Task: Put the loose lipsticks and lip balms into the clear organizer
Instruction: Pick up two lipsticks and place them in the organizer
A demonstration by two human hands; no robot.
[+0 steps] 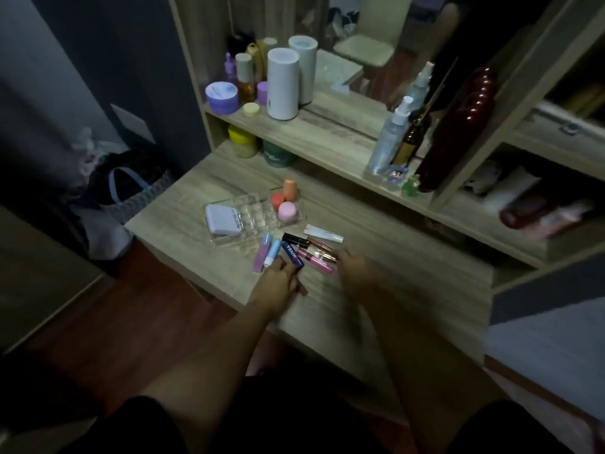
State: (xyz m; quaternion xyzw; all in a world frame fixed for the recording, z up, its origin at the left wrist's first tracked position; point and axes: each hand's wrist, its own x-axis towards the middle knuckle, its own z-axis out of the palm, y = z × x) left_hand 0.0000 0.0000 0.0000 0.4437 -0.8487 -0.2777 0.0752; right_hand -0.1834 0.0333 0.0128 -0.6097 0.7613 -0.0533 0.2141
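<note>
Clear organizer (248,221) sat far of loose tubes (296,252) on desk (393,273). Left hand (278,283) touched blue balm (292,255), fingers spread, nothing gripped. Right hand (352,268) blurred; grip unclear. Advice: pinch one tube mid-body, drop upright into empty slot.

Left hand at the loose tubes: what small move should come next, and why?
Probably close the left hand on the dark blue Nivea stick: its fingertips already reach that tube, nothing is held yet, and the middle slots of the clear organizer just beyond look empty. The right hand is blurred, so its grip is unclear.
</note>
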